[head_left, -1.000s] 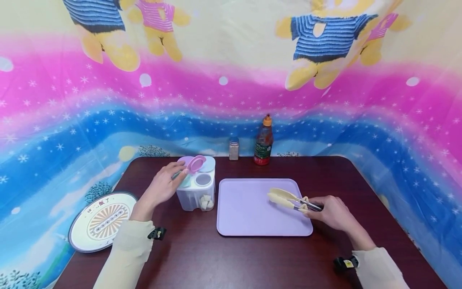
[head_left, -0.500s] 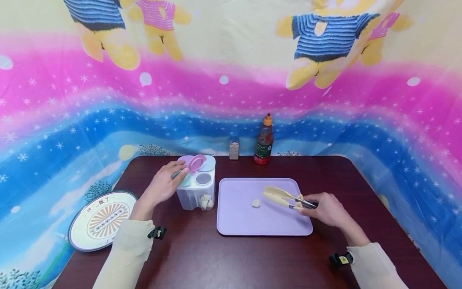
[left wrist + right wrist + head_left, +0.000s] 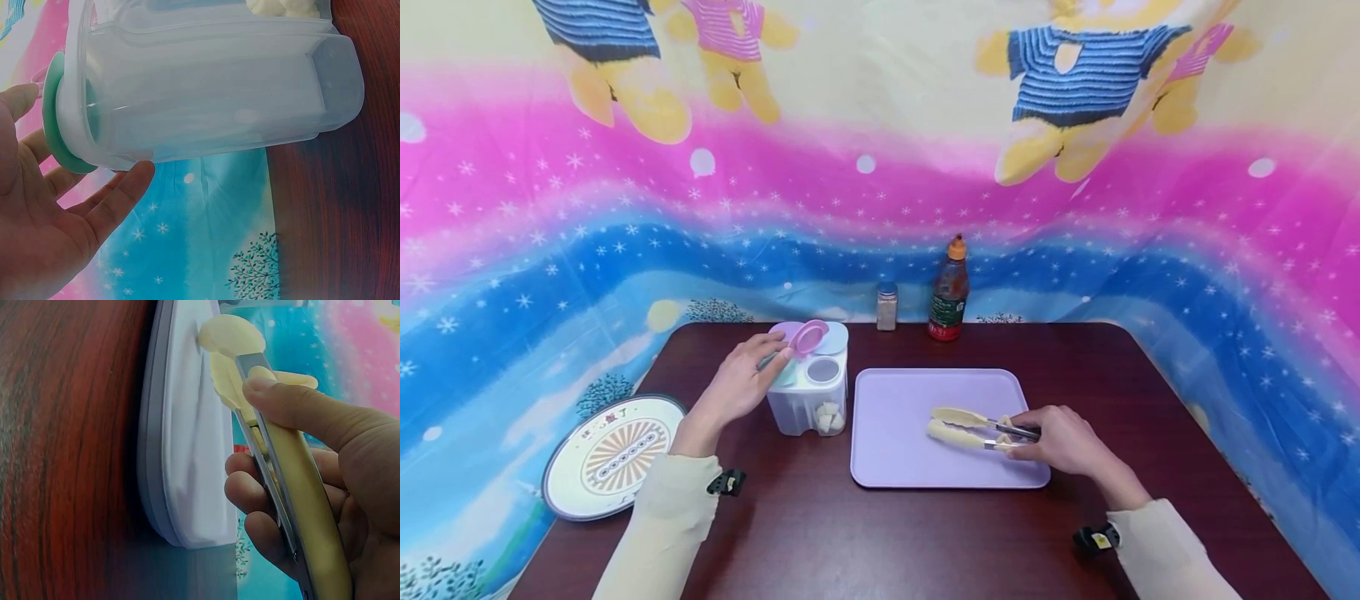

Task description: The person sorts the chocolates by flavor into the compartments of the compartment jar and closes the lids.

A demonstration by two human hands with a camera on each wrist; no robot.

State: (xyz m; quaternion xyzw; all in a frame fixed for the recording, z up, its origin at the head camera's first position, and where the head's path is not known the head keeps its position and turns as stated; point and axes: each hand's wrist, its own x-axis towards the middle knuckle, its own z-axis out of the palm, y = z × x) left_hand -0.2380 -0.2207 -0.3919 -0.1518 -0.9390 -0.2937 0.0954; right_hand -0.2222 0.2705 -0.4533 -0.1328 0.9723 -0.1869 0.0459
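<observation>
A clear storage container with several round lids stands left of the lilac tray. My left hand holds its top corner, fingers at the green lid and side wall, thumb by the raised pink lid. The front right opening is uncovered, with white pieces, like garlic cloves, below. My right hand grips metal tongs with cream tips, held low over the tray. The tips stand slightly apart. Whether a white piece is between them is hidden.
A patterned oval plate lies at the left table edge. Behind the tray stand a small blue-capped shaker and a sauce bottle with an orange cap. A printed cloth hangs behind the dark wooden table.
The right hand and tongs have moved left and lower. A white piece lay bare on the tray half a second ago; the tongs now cover that spot. The left hand stays put.
</observation>
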